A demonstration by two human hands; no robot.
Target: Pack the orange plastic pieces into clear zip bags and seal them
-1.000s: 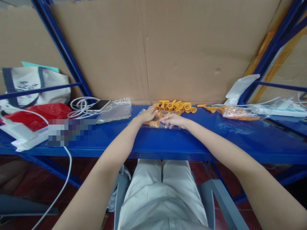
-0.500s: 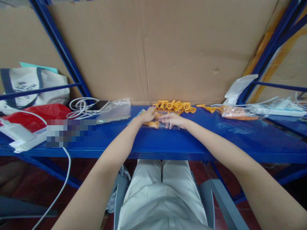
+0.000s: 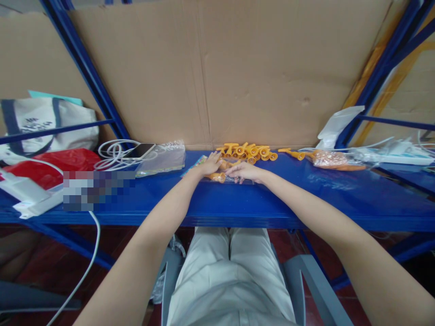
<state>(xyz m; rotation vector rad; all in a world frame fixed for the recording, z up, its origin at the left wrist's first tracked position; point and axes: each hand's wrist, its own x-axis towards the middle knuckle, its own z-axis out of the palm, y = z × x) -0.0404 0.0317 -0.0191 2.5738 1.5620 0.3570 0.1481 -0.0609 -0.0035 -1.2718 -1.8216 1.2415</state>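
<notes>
My left hand (image 3: 208, 165) lies on the blue shelf (image 3: 217, 203) with its fingers stretched toward a heap of orange plastic pieces (image 3: 248, 151). My right hand (image 3: 245, 171) rests just beside it, fingers curled down on a small clear plastic bag (image 3: 234, 179) that lies flat on the shelf. One orange piece (image 3: 217, 177) sits under the hands at the bag's left end. The fingertips of both hands meet over the bag.
A stack of clear bags (image 3: 163, 158), a phone (image 3: 141, 150) and coiled white cable (image 3: 113, 154) lie left. A red bag (image 3: 50, 165) and tote bag (image 3: 44, 124) sit far left. A filled bag of orange pieces (image 3: 331, 159) lies right. Cardboard (image 3: 238, 72) backs the shelf.
The right hand's fingers have curled down closer onto the clear bag and toward the left hand. The left hand has barely moved.
</notes>
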